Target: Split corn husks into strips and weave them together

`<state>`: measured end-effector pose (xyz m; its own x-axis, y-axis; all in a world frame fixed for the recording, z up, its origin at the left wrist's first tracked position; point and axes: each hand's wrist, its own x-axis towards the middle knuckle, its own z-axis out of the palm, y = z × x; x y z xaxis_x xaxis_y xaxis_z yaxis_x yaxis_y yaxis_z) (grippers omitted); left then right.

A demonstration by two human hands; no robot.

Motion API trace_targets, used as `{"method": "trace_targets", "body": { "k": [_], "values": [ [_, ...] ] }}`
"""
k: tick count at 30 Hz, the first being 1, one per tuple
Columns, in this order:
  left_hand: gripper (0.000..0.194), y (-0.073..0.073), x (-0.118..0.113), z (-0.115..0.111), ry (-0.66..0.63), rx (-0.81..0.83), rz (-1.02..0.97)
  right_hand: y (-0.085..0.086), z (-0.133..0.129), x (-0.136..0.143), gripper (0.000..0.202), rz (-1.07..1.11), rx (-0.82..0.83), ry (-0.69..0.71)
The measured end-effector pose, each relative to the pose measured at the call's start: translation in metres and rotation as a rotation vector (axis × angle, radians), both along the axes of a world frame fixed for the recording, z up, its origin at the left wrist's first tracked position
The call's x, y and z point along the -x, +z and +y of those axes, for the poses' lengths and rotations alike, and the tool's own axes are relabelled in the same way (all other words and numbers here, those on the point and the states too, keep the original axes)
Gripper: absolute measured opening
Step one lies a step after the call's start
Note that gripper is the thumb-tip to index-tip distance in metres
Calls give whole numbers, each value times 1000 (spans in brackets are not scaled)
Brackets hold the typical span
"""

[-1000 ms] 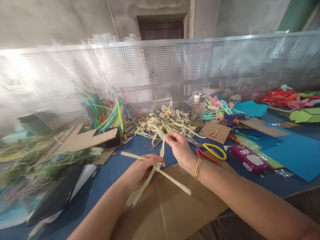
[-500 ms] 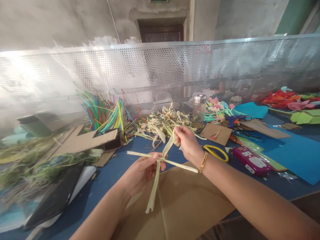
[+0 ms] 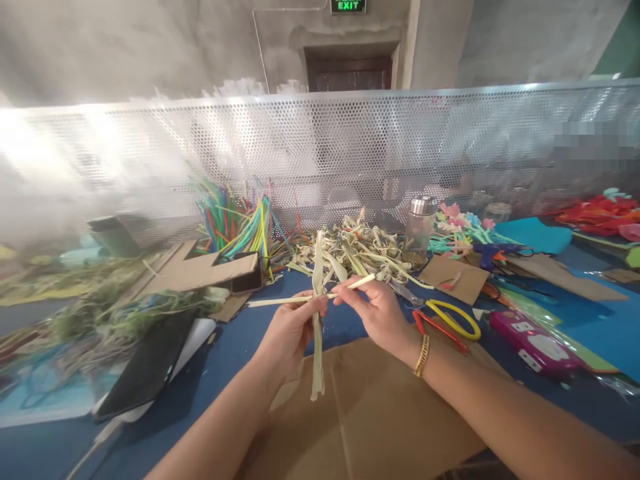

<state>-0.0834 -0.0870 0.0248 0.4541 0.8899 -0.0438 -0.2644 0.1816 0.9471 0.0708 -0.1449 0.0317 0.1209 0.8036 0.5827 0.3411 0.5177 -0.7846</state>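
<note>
In front of me I hold a cross of pale green husk strips point(image 3: 317, 363), folded together at the centre. My left hand point(image 3: 289, 333) pinches that centre between thumb and fingers. One long strip hangs down below it, one stands up above, and a narrow one sticks out to the left. With thumb and fingers closed, my right hand point(image 3: 377, 310) grips the narrow strip point(image 3: 363, 281) on the right side, close to the centre. The fingertips of the two hands nearly meet. Beneath them lies a sheet of brown cardboard point(image 3: 370, 413).
A heap of dry husk strips point(image 3: 360, 250) lies behind the hands, beside a glass jar point(image 3: 421, 227). To the right are yellow-handled scissors point(image 3: 453, 320) and a purple case point(image 3: 533, 343). A black phone-like slab point(image 3: 150, 367) and colourful pipe cleaners point(image 3: 225, 223) are leftward.
My right hand has come down from the upper strip to the right-hand strip, which now slants upward. The upper strip stands free. The view has turned slightly left and up.
</note>
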Motion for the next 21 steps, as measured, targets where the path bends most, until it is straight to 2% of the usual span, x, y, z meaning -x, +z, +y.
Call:
{"method": "trace_targets", "body": {
  "k": [7,9,12,15,17,19,21],
  "values": [
    [27,-2,3,11,31,92,-54,-6,12,-17,36,71,32,-117],
    [24,0,5,12,30,135,-100,-6,12,-16,35,55,42,-104],
    [32,2,7,12,8,160,-158,-6,12,-19,34,-49,77,-24],
    [36,2,8,10,19,146,-154,-2,16,-34,30,-115,160,40],
    [34,1,6,8,56,86,-91,3,19,-47,26,-34,155,-50],
    [32,0,4,6,112,-29,25,10,19,-57,32,9,27,-280],
    [31,-1,2,4,171,-189,142,17,15,-56,36,-128,-144,-496]
  ]
}}
